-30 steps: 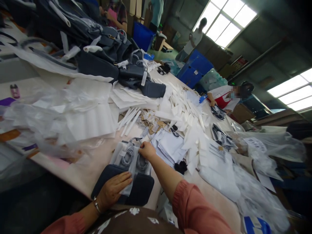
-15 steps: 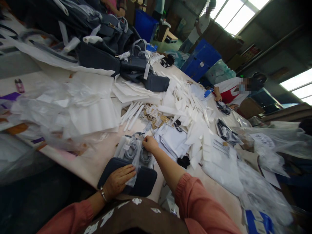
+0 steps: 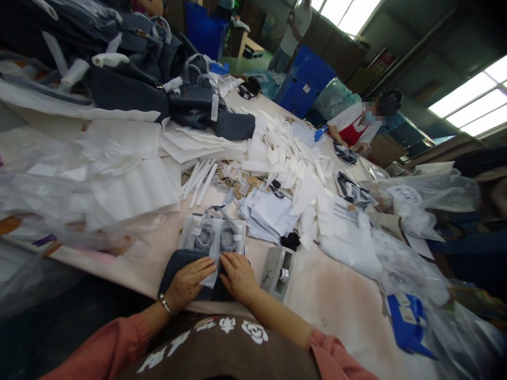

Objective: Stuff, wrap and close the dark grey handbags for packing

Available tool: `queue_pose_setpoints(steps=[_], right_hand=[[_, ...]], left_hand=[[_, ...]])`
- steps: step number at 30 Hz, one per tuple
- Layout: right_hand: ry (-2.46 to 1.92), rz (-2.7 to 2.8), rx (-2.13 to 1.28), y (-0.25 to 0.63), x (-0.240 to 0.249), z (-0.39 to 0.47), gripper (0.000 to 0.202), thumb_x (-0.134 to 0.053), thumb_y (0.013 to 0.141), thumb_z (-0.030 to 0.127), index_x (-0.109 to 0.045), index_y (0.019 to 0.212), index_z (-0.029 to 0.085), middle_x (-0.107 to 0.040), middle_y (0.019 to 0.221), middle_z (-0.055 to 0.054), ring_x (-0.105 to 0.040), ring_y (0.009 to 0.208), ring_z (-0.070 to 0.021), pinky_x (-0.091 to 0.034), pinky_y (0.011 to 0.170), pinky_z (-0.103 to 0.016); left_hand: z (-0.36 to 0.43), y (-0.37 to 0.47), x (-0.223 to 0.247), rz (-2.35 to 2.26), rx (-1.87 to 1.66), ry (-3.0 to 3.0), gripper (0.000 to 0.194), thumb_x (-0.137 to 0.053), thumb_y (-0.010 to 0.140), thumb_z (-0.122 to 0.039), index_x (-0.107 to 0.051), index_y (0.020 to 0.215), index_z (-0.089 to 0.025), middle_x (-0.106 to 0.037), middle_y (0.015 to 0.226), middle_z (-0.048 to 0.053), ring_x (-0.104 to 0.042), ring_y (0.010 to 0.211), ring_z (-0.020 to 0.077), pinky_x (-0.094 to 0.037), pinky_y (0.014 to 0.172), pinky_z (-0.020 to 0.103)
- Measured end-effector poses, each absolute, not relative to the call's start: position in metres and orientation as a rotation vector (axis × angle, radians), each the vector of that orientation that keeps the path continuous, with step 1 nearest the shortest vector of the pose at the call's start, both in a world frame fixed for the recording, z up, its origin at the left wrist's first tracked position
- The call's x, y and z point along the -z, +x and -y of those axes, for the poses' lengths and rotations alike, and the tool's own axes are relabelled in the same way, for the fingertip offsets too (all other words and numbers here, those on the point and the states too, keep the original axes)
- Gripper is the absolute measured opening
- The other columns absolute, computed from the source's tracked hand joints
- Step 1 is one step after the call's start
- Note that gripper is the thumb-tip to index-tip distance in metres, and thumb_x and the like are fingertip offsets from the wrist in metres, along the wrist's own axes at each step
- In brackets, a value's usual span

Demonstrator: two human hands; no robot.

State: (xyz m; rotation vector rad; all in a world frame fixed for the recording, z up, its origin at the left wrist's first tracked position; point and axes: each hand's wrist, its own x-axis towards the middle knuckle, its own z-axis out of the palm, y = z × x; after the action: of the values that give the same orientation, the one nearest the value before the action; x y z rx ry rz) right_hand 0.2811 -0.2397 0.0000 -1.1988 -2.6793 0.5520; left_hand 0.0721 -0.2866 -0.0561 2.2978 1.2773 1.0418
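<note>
A dark blue bag point(image 3: 171, 268) lies flat at the table's near edge. Two coiled grey straps, the left coil point(image 3: 205, 235) and the right coil point(image 3: 229, 236), rest on white sheeting just beyond it, with a translucent strip between them running down onto the bag. My left hand point(image 3: 189, 281) lies flat on the bag, fingertips at the strip's left side. On the other side of the strip, my right hand point(image 3: 239, 275) rests with its fingers extended on the bag.
Right of the bag stands a grey metal box point(image 3: 273, 272) with a white roll. Beyond are white papers point(image 3: 269, 214), tags, foam strips and stacked dark bags point(image 3: 129, 92). A blue object point(image 3: 410, 322) lies far right. A person in a red apron point(image 3: 352, 132) works across the table.
My right hand has come down from the strap's top onto the bag beside my left hand. The view has shifted, and the metal box now shows more fully.
</note>
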Motion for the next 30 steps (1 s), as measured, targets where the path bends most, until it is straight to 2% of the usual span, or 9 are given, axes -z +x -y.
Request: queue_pose_setpoints(steps=[6,11,15,17,22,26,30], right_hand=[[-0.995,2.705,-0.651,0.277,0.009,0.219,0.049,-0.051,0.085,0.028,-0.042,0.13,0.014,-0.051,0.127,-0.012,-0.044,0.116,-0.0219,-0.035,0.1,-0.036],[-0.887,2.762,-0.691,0.281,0.015,0.212,0.053,-0.053,0.085,0.03,-0.037,0.133,0.015,-0.049,0.13,-0.012,-0.045,0.117,-0.021,-0.036,0.099,-0.035],[-1.064,2.698,-0.52,0.281,0.021,0.229,0.049,-0.053,0.086,0.031,-0.041,0.132,0.018,-0.043,0.135,-0.011,-0.039,0.119,-0.0239,-0.03,0.102,-0.04],[-1.202,2.622,-0.44,0.281,0.025,0.24,0.045,-0.052,0.086,0.032,-0.045,0.129,0.021,-0.047,0.13,-0.009,-0.04,0.116,-0.0252,-0.03,0.101,-0.042],[-1.298,2.558,-0.475,0.279,0.032,0.248,0.038,-0.051,0.087,0.029,-0.05,0.125,0.024,-0.056,0.115,-0.008,-0.044,0.105,-0.023,-0.034,0.096,-0.038],[-1.289,2.571,-0.514,0.28,0.031,0.24,0.03,-0.045,0.09,0.027,-0.056,0.118,0.023,-0.057,0.113,-0.006,-0.044,0.103,-0.0224,-0.034,0.095,-0.036],[-1.288,2.561,-0.532,0.282,0.031,0.238,0.033,-0.049,0.088,0.029,-0.054,0.12,0.023,-0.056,0.114,-0.006,-0.044,0.104,-0.0224,-0.033,0.096,-0.036]], left_hand=[[0.287,0.076,0.049,-1.254,-1.002,2.36,0.041,-0.043,0.083,-0.012,-0.056,0.121,-0.021,-0.057,0.125,0.007,-0.048,0.12,0.0206,-0.044,0.1,0.037],[0.287,0.077,0.047,-1.264,-0.979,2.421,0.037,-0.046,0.083,-0.01,-0.059,0.116,-0.02,-0.061,0.119,0.008,-0.053,0.114,0.0192,-0.046,0.097,0.036],[0.293,0.075,0.046,-1.343,-0.94,2.428,0.037,-0.044,0.083,-0.008,-0.059,0.115,-0.021,-0.062,0.118,0.007,-0.053,0.115,0.0192,-0.042,0.099,0.04],[0.295,0.075,0.043,-1.388,-0.905,2.427,0.038,-0.044,0.083,-0.009,-0.058,0.115,-0.021,-0.061,0.12,0.007,-0.052,0.116,0.0195,-0.04,0.1,0.041],[0.296,0.088,0.025,-1.431,-0.865,2.405,0.035,-0.045,0.084,-0.011,-0.058,0.115,-0.022,-0.063,0.117,0.006,-0.054,0.113,0.0187,-0.037,0.101,0.041],[0.294,0.099,0.017,-1.471,-0.777,2.397,0.031,-0.047,0.084,-0.013,-0.06,0.111,-0.023,-0.066,0.112,0.004,-0.058,0.108,0.0187,-0.037,0.096,0.04],[0.294,0.092,0.028,-1.4,-0.687,2.445,0.03,-0.048,0.084,-0.014,-0.061,0.109,-0.023,-0.066,0.112,0.005,-0.058,0.106,0.0195,-0.039,0.09,0.038]])
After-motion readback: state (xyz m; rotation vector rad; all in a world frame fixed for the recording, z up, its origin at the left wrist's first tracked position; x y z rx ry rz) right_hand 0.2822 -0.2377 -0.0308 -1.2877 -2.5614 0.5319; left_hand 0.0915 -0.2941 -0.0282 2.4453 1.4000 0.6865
